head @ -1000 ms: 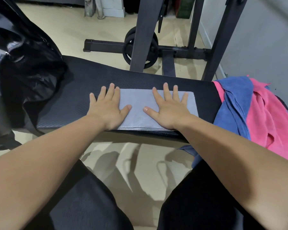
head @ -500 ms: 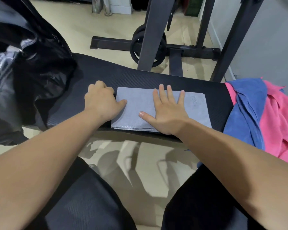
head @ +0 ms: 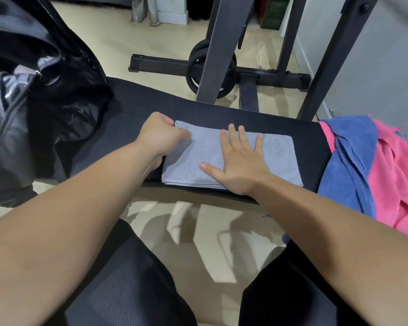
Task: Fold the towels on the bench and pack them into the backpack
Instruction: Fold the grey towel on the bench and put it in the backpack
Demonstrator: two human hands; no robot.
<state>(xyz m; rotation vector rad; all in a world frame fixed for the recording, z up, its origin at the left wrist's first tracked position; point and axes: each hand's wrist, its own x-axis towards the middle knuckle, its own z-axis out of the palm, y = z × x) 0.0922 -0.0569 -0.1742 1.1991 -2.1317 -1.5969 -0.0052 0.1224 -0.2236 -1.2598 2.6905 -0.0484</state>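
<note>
Head view: left hand (head: 161, 135) grips grey towel (head: 278, 164) edge; right hand (head: 242, 169) flat atop.

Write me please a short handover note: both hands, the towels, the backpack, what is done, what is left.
Left grip pinches the left end of the folded grey microfibre towel; right grip presses flat on it, on the black padded bench.
Open black backpack at the bench's left end; crumpled blue towel and pink towel at its right.
Done: grey towel folded.
Left: pack it; fold and pack the other two.
</note>
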